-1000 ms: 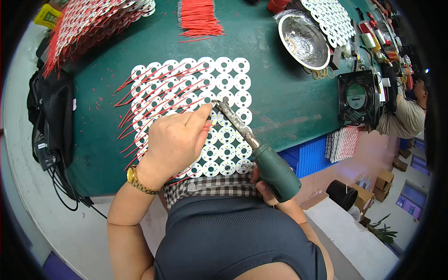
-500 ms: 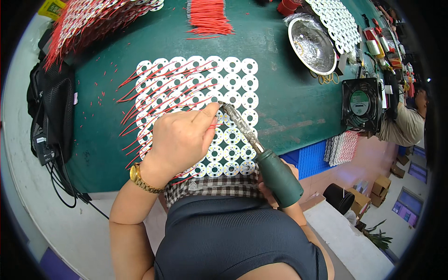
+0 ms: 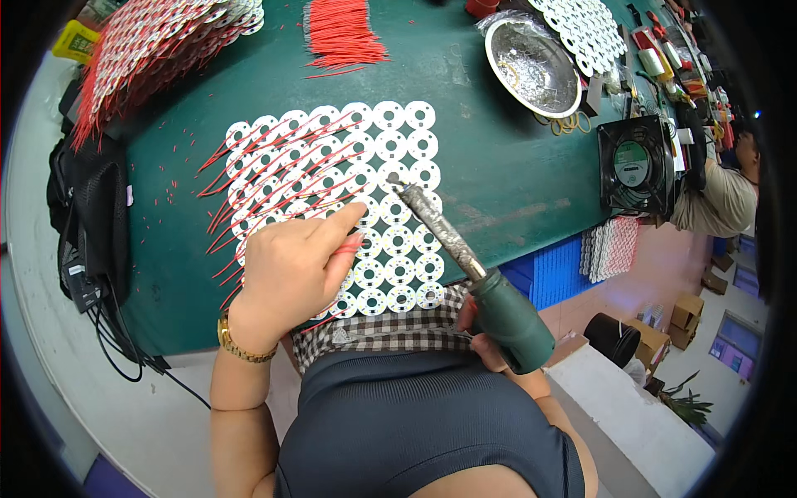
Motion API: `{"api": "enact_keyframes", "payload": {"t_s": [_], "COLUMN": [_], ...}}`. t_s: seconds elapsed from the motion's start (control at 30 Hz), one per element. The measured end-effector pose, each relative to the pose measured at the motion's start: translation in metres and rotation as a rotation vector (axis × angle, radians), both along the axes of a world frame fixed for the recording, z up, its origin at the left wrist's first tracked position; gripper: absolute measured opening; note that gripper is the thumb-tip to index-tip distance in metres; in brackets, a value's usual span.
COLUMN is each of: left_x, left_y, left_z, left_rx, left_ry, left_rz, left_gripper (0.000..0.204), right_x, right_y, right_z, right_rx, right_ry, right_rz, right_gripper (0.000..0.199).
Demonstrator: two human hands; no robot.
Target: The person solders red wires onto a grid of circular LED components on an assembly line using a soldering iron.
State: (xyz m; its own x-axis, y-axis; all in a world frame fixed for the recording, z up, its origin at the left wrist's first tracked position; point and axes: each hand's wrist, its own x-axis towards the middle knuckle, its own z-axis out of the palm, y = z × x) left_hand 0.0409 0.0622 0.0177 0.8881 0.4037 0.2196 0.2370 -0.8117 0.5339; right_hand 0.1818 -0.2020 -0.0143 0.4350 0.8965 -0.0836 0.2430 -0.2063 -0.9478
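Note:
A panel of round white circuit boards (image 3: pixel 397 241) lies on the green table in front of me. Thin red wires (image 3: pixel 249 178) trail leftward from many of its discs. My left hand (image 3: pixel 290 264), with a gold watch on the wrist, is over the panel's lower left, index finger stretched toward a disc. Short red wires show between its thumb and fingers. My right hand (image 3: pixel 491 353) is closed round the green handle of a soldering iron (image 3: pixel 508 319), which partly covers it. The iron's dark tip points up and left over the discs, apart from my left fingertip.
A bundle of red wires (image 3: pixel 342 33) lies at the far side. Stacked wired panels (image 3: pixel 154 50) stand far left. At the far right are a metal bowl (image 3: pixel 535 70), another white panel (image 3: pixel 581 33) and a black fan (image 3: pixel 638 166). Another person (image 3: pixel 726 195) sits beyond the fan.
My left hand has drawn back, down and left, from the iron's tip, which now stands apart from the finger. The whole view has shifted slightly.

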Motion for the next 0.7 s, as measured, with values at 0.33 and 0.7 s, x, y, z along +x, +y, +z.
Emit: {"api": "enact_keyframes", "payload": {"t_s": [0.33,0.7], "left_x": [-0.007,-0.007], "left_y": [-0.002,-0.003], "left_z": [-0.007,-0.011], "left_rx": [0.138,0.145], "left_ry": [0.011,-0.019], "left_rz": [-0.047,-0.044], "left_gripper": [0.03,0.029], "right_x": [0.01,0.007], "right_y": [0.014,0.022], "right_z": [0.007,0.005], "right_rx": [0.017,0.112], "right_ry": [-0.228,-0.278], "right_rz": [0.139,0.162], "right_gripper": [0.047,0.039]}}
